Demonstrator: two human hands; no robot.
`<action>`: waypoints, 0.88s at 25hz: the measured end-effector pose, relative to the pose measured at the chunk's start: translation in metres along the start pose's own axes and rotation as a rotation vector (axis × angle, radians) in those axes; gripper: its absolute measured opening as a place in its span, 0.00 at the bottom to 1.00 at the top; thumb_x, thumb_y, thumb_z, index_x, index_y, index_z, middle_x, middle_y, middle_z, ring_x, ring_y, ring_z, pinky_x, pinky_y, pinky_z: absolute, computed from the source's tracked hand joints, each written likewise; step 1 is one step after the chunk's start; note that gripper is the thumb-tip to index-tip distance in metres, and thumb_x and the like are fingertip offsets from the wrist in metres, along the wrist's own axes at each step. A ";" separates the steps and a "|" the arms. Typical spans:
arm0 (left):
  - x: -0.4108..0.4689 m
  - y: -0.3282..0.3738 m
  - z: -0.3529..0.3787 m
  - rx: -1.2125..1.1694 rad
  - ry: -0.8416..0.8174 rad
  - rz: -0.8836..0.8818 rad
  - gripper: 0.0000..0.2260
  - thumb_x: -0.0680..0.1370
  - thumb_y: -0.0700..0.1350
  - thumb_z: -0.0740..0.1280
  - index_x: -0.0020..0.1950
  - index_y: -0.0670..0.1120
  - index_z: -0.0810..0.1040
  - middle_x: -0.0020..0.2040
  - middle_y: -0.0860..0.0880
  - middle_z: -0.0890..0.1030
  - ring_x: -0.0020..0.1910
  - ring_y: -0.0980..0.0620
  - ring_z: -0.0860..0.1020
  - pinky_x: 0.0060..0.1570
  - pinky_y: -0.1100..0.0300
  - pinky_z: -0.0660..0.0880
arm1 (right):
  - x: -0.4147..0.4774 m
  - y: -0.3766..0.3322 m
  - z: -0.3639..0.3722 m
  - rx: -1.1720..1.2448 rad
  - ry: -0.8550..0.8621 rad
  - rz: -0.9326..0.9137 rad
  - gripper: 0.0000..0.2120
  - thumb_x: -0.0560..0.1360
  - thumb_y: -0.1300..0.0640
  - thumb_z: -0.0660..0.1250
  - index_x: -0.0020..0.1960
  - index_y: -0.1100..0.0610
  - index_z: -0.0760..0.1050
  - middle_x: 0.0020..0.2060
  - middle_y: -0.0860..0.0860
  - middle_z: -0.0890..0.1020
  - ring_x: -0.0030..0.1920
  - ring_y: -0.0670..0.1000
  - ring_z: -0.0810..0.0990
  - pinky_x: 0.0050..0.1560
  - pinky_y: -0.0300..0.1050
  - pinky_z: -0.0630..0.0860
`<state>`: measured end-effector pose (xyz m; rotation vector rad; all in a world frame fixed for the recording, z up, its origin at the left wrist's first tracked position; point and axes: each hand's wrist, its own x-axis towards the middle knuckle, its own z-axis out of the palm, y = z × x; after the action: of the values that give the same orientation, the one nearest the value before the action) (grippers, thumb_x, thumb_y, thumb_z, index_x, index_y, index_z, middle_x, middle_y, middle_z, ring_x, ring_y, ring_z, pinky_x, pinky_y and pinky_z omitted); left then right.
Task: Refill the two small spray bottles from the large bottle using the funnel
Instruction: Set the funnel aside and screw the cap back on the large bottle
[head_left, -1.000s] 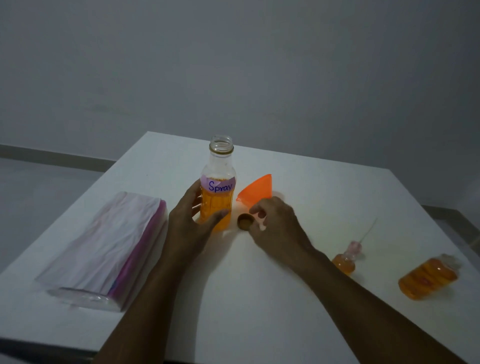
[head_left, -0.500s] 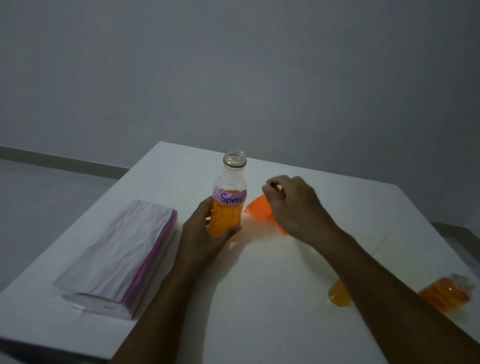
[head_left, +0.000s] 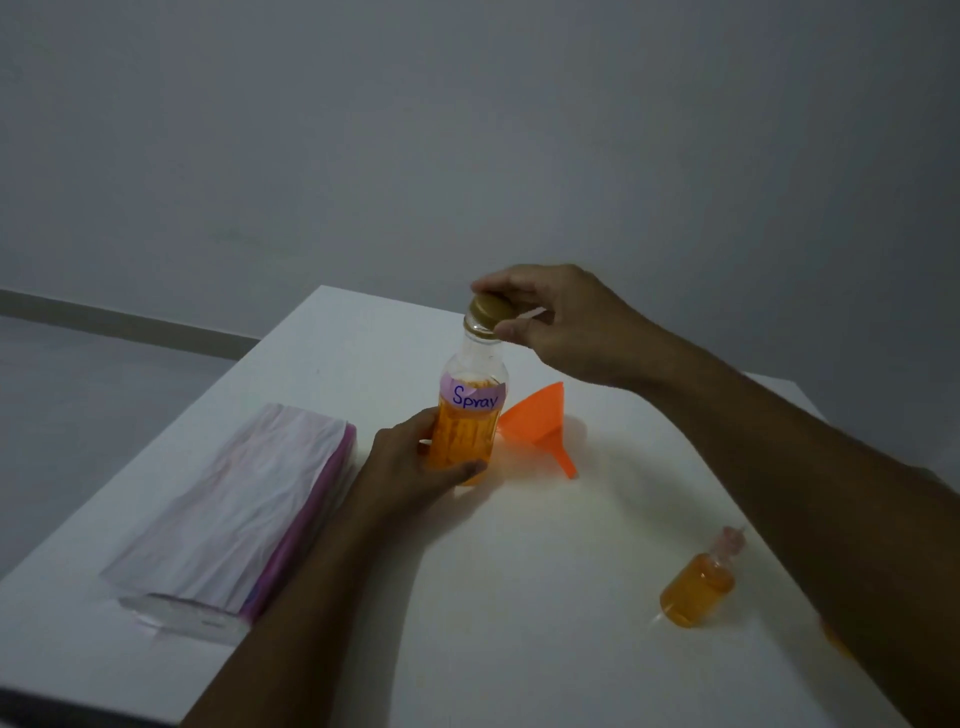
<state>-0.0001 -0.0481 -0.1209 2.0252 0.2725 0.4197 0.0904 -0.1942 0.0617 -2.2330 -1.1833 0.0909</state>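
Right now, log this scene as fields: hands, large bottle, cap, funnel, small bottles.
left hand: grips large bottle
right hand: pinches cap
cap: gold, tilted on bottle's mouth
large bottle: upright, labelled Spray, orange liquid
funnel: orange, on its side beside bottle
small spray bottle: lying on table, orange liquid
second small bottle: mostly hidden behind right forearm

Clear glossy plastic large bottle (head_left: 470, 415) with paper label (head_left: 474, 397), translucent plastic funnel (head_left: 540, 421), smooth matt table (head_left: 519, 597).
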 end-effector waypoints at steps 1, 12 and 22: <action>0.002 -0.001 -0.001 0.001 -0.010 0.004 0.29 0.68 0.58 0.75 0.66 0.52 0.74 0.59 0.53 0.81 0.54 0.54 0.80 0.56 0.60 0.77 | 0.006 -0.003 -0.002 -0.109 -0.051 -0.030 0.24 0.77 0.65 0.70 0.70 0.52 0.74 0.66 0.50 0.79 0.61 0.45 0.76 0.58 0.37 0.76; 0.002 -0.005 0.002 0.002 0.031 0.025 0.27 0.67 0.58 0.76 0.62 0.51 0.77 0.54 0.54 0.83 0.49 0.58 0.81 0.50 0.66 0.77 | 0.022 -0.029 -0.006 -0.776 -0.041 -0.106 0.28 0.78 0.35 0.60 0.30 0.56 0.66 0.25 0.49 0.67 0.25 0.48 0.65 0.32 0.42 0.64; 0.003 -0.004 0.004 0.013 0.042 0.016 0.27 0.67 0.58 0.76 0.62 0.51 0.78 0.54 0.53 0.83 0.48 0.56 0.82 0.53 0.58 0.79 | 0.033 -0.016 -0.022 -0.564 -0.228 -0.229 0.12 0.78 0.50 0.70 0.52 0.59 0.82 0.42 0.50 0.83 0.38 0.50 0.80 0.37 0.39 0.73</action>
<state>0.0038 -0.0486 -0.1254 2.0346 0.2855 0.4717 0.1058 -0.1730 0.0951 -2.5887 -1.7551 -0.0959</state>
